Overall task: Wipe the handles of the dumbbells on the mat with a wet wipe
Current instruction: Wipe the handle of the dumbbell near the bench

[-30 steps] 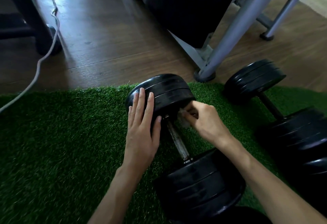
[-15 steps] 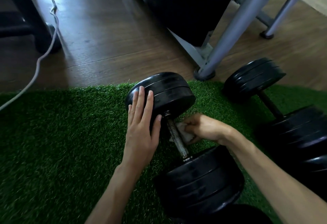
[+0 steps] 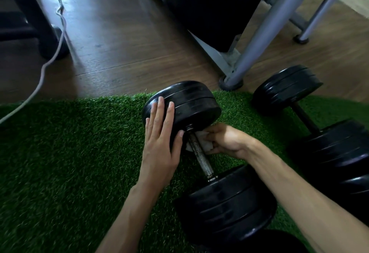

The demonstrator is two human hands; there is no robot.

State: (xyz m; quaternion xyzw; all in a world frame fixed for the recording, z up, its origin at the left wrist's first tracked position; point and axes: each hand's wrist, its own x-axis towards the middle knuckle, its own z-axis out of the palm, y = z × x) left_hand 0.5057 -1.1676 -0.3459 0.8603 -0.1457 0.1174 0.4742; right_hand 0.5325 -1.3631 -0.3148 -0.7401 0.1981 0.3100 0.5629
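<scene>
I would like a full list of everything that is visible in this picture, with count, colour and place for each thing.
dumbbell: 2, black plates with metal bars; near dumbbell mid-mat, second dumbbell at the right, partly on the mat
wet wipe: 1, white, against the near dumbbell's bar, in the right hand
grass mat: 1, green, lower half of the view
wooden floor: brown, beyond the mat
cable: 1, pale grey, on the floor at the left
metal frame legs: grey, upper right, one foot at the mat's edge
dark equipment: black, top centre
dark furniture: black, upper left
left hand: flat on the near dumbbell's far plate
right hand: holds the wipe at the bar
</scene>
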